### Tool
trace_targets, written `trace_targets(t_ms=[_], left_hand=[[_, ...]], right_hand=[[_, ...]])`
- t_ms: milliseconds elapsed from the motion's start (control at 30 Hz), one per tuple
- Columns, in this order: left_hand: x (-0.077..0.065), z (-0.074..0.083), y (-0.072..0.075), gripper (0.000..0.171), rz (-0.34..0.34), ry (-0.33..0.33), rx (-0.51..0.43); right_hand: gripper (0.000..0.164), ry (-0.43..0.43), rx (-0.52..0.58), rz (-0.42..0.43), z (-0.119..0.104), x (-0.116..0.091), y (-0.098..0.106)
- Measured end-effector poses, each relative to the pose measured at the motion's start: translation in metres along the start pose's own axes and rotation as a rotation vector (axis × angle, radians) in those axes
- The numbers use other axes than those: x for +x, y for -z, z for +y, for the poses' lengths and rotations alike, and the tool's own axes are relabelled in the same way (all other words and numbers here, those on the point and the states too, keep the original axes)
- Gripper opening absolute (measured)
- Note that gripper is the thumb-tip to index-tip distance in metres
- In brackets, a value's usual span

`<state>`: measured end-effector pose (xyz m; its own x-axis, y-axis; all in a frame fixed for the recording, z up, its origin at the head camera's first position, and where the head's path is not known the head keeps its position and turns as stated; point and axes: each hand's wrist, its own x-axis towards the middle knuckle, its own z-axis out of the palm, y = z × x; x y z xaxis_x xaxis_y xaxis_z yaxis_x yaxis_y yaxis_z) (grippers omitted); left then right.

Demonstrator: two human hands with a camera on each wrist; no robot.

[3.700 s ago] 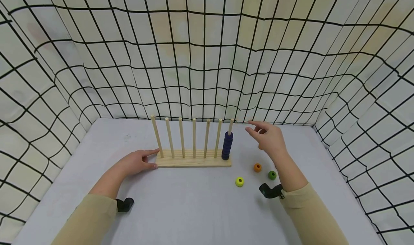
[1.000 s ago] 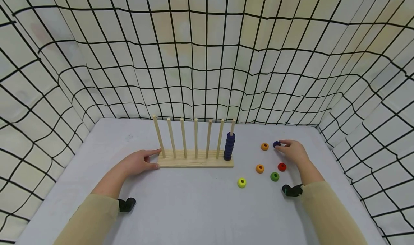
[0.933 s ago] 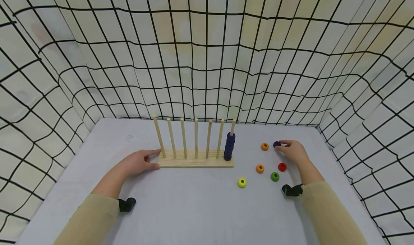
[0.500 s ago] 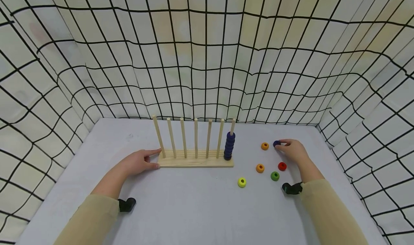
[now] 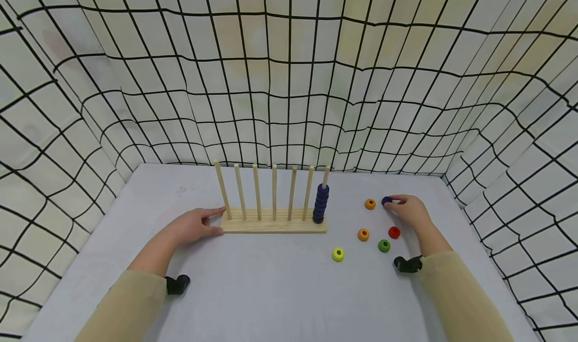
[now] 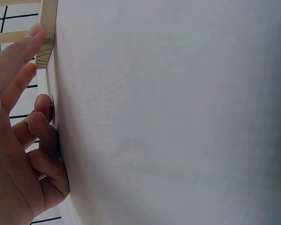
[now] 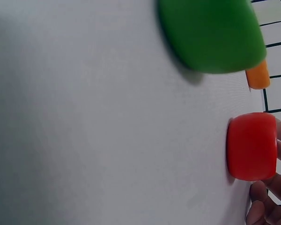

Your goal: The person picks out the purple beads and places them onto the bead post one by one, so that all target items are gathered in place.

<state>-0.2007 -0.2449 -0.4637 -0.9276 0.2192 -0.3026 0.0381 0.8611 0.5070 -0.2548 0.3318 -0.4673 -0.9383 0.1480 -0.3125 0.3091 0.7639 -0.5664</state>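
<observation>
A wooden peg stand (image 5: 273, 225) carries a row of upright pegs. Stacked dark blue beads (image 5: 320, 201) fill most of the rightmost peg; its tip stays bare. My left hand (image 5: 191, 226) holds the stand's left end, thumb at the front corner and index finger at the back one. In the left wrist view, thumb and index finger touch the wooden end, while the other fingers curl near the tabletop. To the right, my right hand (image 5: 410, 211) pinches a single dark blue bead (image 5: 386, 201) at the table surface. The right wrist view hides that bead behind a red bead (image 7: 252, 146).
Loose on the white table (image 5: 271, 292) lie two orange beads, one farther back (image 5: 370, 204), plus a green bead (image 5: 384, 245) and a yellow bead (image 5: 337, 254). The red bead lies just in front of my right hand. Black netting (image 5: 289, 96) encloses the back and sides.
My right hand has moved from the air beside the rightmost peg, right and down to the loose dark blue bead, which it now pinches. Over the last second, both hands stay put.
</observation>
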Motion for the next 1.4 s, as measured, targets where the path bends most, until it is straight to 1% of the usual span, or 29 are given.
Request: trace_targets(t_ms=[333,533,767,1133,1400], left_hand=[[-0.002,0.001,0.001,0.072,-0.004,-0.007,-0.012],[-0.002,0.001,0.001,0.072,-0.003,-0.01,-0.009],[-0.002,0.001,0.001,0.072,-0.002,-0.006,-0.004],[0.0,0.0,0.002,0.073,-0.011,-0.011,-0.014],[-0.001,0.002,0.002,0.073,-0.005,-0.008,-0.014]], right_hand=[[0.059,0.01,-0.002,0.032,0.001,0.0,-0.003],[0.061,0.022,-0.012,0.048,-0.001,-0.005,-0.001],[0.063,0.003,-0.013,0.062,-0.005,-0.009,0.0],[0.064,0.032,-0.014,0.103,-0.012,-0.019,0.004],[0.066,0.065,-0.034,0.142,-0.022,-0.028,0.004]])
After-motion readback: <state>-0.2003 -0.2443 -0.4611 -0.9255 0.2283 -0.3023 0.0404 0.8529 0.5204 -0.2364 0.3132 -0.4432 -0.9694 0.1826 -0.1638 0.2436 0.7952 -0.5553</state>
